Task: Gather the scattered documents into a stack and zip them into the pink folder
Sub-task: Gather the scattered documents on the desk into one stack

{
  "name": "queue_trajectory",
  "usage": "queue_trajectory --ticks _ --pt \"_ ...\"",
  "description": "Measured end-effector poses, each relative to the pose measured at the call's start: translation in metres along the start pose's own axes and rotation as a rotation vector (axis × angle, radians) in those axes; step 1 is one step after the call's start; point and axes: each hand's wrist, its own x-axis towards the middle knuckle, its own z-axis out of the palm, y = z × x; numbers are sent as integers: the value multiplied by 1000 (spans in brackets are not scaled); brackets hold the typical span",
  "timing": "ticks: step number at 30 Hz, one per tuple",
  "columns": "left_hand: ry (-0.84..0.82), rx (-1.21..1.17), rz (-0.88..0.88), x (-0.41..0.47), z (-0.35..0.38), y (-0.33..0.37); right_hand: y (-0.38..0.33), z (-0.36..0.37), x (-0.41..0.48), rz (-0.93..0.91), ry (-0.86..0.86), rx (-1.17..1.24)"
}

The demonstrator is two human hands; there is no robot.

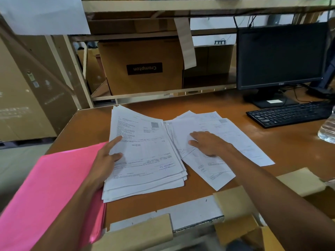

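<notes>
Head view: paper stack [145, 156] lies at frame centre on desk [226, 109], left hand [106, 158] gripping its left edge, thumb on top. Right hand [210, 143] rests flat, fingers straight, on loose sheets [235, 129] right of centre. Pink folder [45, 187] occupies lower left.
</notes>
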Motion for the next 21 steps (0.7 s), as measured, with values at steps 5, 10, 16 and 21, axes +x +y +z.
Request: queue_trajectory --ticks 5,10,16,21 --pt "17 -15 -5 1 0 0 16 -7 -20 -2 138 -370" --pt "11 -17 -14 4 -1 -2 24 -13 -31 50 229 -246" --pt "26 -18 -13 3 1 -1 20 20 -39 229 35 -383" --pt "34 -6 -11 0 1 1 12 -3 -28 196 245 -133"
